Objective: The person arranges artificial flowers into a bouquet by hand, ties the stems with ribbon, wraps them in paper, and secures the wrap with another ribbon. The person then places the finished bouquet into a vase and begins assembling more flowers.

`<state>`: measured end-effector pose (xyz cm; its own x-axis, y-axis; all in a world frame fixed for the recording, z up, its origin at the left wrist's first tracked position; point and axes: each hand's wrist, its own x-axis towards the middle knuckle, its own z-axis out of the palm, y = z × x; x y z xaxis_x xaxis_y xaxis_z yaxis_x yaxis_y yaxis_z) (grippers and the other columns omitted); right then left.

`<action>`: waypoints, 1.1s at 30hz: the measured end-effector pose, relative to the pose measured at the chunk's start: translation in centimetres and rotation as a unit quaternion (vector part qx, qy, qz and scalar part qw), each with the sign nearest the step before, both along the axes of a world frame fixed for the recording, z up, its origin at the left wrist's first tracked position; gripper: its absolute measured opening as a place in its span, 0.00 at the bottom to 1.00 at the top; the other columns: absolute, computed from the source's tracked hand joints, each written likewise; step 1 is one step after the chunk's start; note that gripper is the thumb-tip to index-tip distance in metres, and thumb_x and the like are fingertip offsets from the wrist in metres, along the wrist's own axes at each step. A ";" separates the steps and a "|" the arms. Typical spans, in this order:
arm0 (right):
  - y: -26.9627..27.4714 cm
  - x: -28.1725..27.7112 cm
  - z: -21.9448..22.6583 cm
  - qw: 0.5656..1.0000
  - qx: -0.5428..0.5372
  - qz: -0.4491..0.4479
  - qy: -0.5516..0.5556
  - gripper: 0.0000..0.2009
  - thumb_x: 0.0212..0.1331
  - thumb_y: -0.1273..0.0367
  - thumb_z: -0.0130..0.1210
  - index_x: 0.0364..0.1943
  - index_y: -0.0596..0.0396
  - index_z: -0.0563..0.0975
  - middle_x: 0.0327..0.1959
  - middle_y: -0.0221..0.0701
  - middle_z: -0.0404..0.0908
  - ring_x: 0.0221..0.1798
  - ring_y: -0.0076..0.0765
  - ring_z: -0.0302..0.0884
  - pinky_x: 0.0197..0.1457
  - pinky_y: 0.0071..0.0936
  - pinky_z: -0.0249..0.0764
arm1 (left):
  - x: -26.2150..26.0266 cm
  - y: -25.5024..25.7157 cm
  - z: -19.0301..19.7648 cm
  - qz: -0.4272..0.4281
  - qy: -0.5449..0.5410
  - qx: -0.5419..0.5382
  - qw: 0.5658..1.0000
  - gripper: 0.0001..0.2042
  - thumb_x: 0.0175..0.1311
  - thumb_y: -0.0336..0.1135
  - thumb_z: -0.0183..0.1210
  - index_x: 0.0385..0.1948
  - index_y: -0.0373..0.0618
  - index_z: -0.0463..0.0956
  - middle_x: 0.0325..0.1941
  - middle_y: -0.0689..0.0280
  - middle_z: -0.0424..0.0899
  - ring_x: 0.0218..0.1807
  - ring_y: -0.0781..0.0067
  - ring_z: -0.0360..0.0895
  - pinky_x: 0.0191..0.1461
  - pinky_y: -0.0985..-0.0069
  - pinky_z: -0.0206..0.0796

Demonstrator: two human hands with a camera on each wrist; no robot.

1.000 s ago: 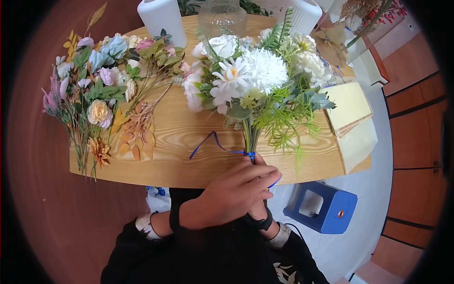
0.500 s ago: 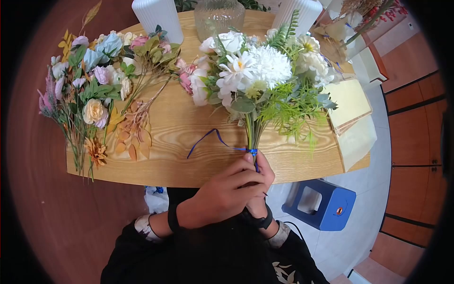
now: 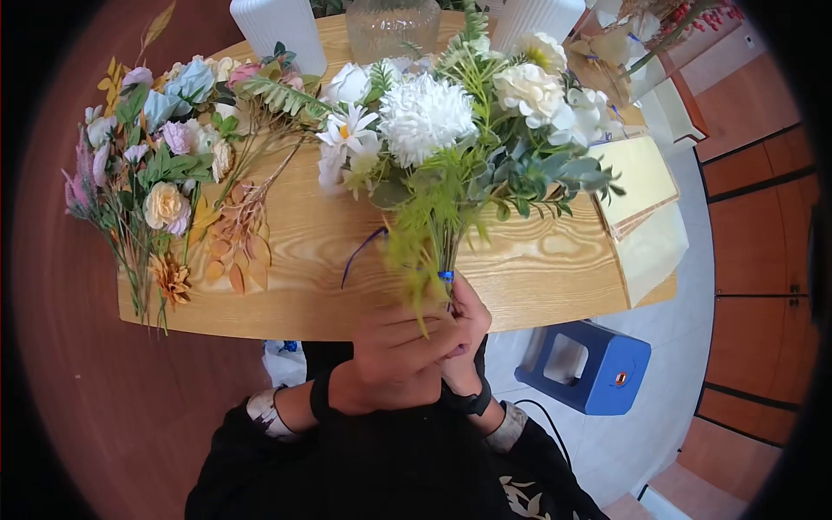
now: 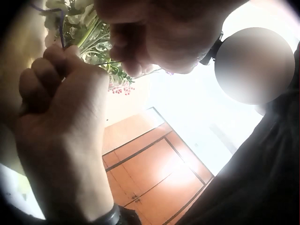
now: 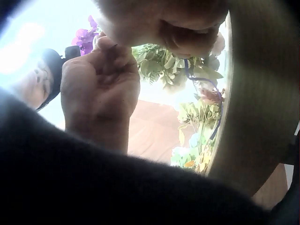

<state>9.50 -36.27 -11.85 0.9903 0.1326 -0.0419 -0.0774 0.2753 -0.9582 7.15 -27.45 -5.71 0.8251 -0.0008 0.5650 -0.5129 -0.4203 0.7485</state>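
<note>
My right hand (image 3: 469, 325) grips the stems of a bouquet (image 3: 426, 120) of white and cream flowers with green foliage, upright over the table's front edge. Blue ribbon (image 3: 446, 276) is wound round the stems just above that hand, and a loose end trails to the left. Across the lower stems lies my left hand (image 3: 394, 351), blurred, its fingers curled close against the right. In the left wrist view a thin dark strand of the ribbon runs between the two hands, and the left fingers pinch it. The lower stems are hidden behind the hands.
Loose artificial flowers (image 3: 165, 147) lie along the left of the wooden table (image 3: 303, 299). White ribbed vases (image 3: 282, 35) and a clear glass vase (image 3: 394, 35) stand at the back. Wrapping sheets (image 3: 641, 186) lie at the right edge; a blue stool (image 3: 598, 368) stands below.
The bouquet has turned in the hands: the feathery greenery has swung from right to left over the stems. The left hand has drawn in beside the right, and the loose ribbon end is partly covered.
</note>
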 end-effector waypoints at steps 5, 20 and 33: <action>0.2 -0.3 0.5 0.999 0.026 -0.006 0.024 0.11 0.62 0.71 0.48 0.44 0.63 0.73 0.19 0.16 0.66 0.18 0.07 0.55 0.18 0.11 0.49 | -0.1 0.4 0.6 0.003 0.006 -0.008 1.000 0.12 0.35 0.13 0.54 0.24 0.37 0.75 0.19 0.64 0.75 0.25 0.66 0.74 0.26 0.79 0.65; -0.1 -0.4 -0.6 0.995 -0.054 0.017 -0.081 0.10 0.62 0.72 0.47 0.42 0.64 0.73 0.15 0.20 0.65 0.17 0.11 0.57 0.19 0.12 0.53 | 0.2 1.9 1.5 0.071 0.002 -0.018 0.997 0.05 0.48 0.26 0.60 0.20 0.35 0.74 0.19 0.61 0.76 0.24 0.67 0.74 0.28 0.77 0.63; -1.5 -0.7 1.9 0.988 0.094 0.073 0.096 0.15 0.63 0.66 0.45 0.44 0.67 0.70 0.17 0.27 0.64 0.13 0.15 0.49 0.15 0.14 0.43 | -0.1 4.2 -1.7 -0.068 0.415 -0.560 0.714 0.19 0.65 0.42 0.47 0.42 0.31 0.73 0.37 0.58 0.80 0.39 0.75 0.75 0.43 0.75 0.70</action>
